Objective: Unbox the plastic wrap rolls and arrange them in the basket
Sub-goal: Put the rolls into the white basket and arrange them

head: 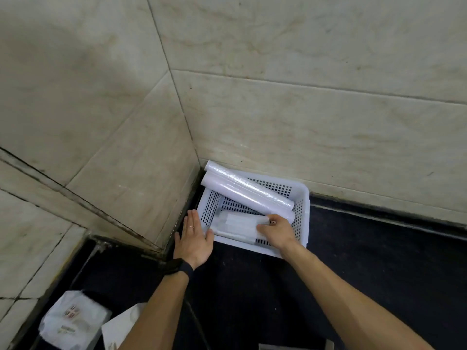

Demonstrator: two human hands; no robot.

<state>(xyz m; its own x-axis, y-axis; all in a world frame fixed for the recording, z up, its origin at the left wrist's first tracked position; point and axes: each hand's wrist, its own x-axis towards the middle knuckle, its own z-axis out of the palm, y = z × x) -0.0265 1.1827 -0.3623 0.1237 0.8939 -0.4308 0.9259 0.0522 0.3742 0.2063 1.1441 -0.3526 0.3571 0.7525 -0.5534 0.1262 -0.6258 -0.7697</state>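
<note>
In the lower middle of the frame, a white perforated basket [306, 218] stands on a dark surface [252, 299], pushed into the corner where 2 tiled walls [303, 97] meet. There are 3 plastic wrap rolls in it. The top roll [252, 184] and the second roll [242, 195] lie side by side, touching along their length. Both are tilted: their upper-left ends rest on the far-left corner of the basket and stick out a little over the rim, and their other ends go down toward the right wall of the basket.

The third roll [237, 227] lies lower, near the front wall, almost across the basket. It looks blurred, so I cannot tell its surface well. The right hand [276, 231] is on the right end of this roll – the fingers are curled around it and they grip it, with the knuckles up.

The left hand [194, 238] is just beside the left wall of the basket, outside it. It is flat, the fingers straight and together, and it holds nothing; the thumb is at the front-left corner of the basket, but I cannot tell if it touches. There is a thin ring [190, 227] on 1 finger and a black wristband [180, 267] on the wrist.

In the lower left of the frame, well apart from the basket, lies a white printed bag [73, 322] – and just beside it, partly behind the left forearm, something white and flat [121, 329].
</note>
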